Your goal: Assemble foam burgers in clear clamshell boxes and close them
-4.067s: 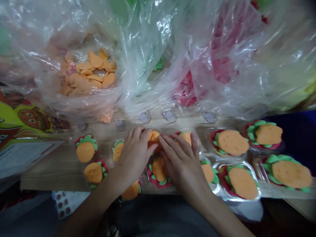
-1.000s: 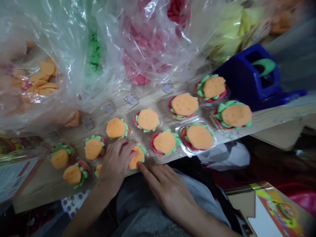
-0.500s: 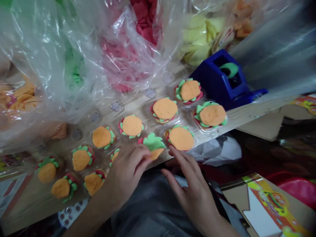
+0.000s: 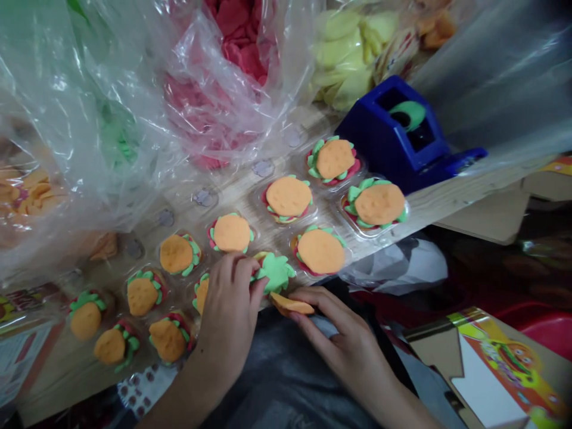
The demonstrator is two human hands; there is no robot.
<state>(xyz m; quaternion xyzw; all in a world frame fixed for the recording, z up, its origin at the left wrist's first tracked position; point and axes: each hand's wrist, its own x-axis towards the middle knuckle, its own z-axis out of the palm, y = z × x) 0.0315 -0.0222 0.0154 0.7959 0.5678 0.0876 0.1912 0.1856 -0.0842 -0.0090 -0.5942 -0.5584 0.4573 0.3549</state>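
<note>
My right hand (image 4: 344, 333) pinches an orange bun-like disc (image 4: 292, 305) by its right end, just off the table's front edge. My left hand (image 4: 232, 295) is closed at the left side of a frilly green lettuce-shaped piece (image 4: 276, 273), thumb and fingertips on its edge. That piece lies uncovered on a stack in a clear plastic tray, with a bit of yellow showing under it. To its right sits a toy burger (image 4: 320, 250) with an orange top over green and red layers. Another toy burger (image 4: 231, 232) sits just beyond my left fingers.
Several more toy burgers (image 4: 143, 293) stand in clear trays along the wooden table (image 4: 241, 190). Behind them are plastic bags of green, pink (image 4: 214, 113) and yellow pieces (image 4: 344, 53). A blue tape dispenser (image 4: 397, 137) stands at right; a printed carton (image 4: 500, 363) lies lower right.
The orange disc has passed from my left hand to my right and moved clear of the green piece. My left fingers have moved onto the green piece's left edge.
</note>
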